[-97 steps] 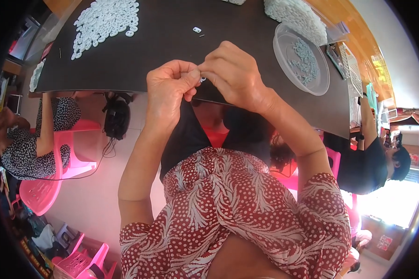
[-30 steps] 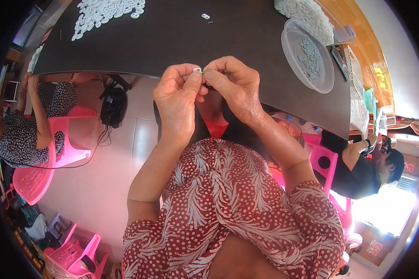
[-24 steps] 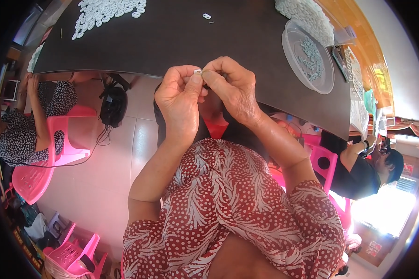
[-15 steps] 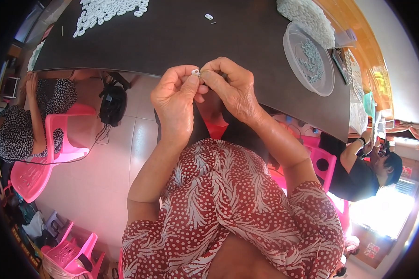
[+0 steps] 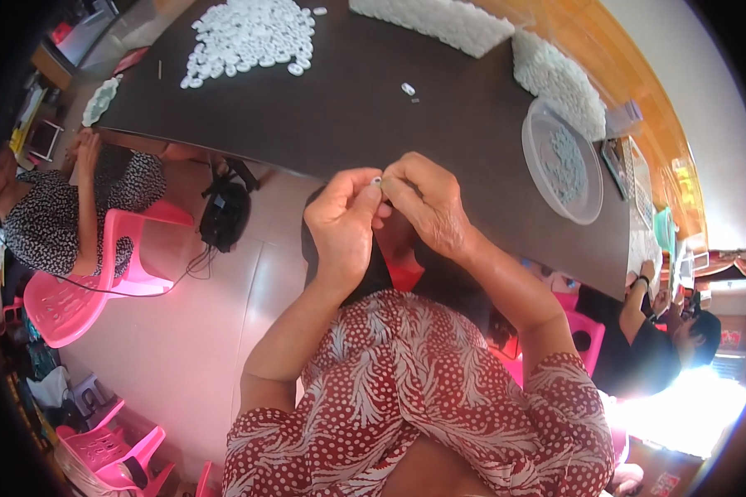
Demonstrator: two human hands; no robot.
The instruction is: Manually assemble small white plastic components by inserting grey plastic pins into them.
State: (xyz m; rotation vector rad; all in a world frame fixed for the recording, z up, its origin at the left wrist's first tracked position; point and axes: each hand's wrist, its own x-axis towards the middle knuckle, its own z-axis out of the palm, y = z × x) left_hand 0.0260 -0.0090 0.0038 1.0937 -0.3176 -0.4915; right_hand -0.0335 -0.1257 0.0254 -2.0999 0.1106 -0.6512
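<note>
Head view, both hands, left [image 5: 342, 222] and right [image 5: 427, 205], pinching one tiny white ring [image 5: 377, 180], mostly hidden by fingertips

Dark tabletop [image 5: 439, 124] serves as landmark. At its far left end: a loose heap of white rings [image 5: 253, 33]. Along its far edge: two blocks of stacked white parts [image 5: 435, 15], [image 5: 555, 79]. Toward its right end: a clear round dish [image 5: 564, 161] containing small pale pieces. Left of the tabletop: a seated person in a spotted dress [image 5: 54, 211] on a pink plastic chair [image 5: 79, 286]. Below its near edge: a black bag [image 5: 224, 215] on the tiled floor [image 5: 191, 331].
</note>
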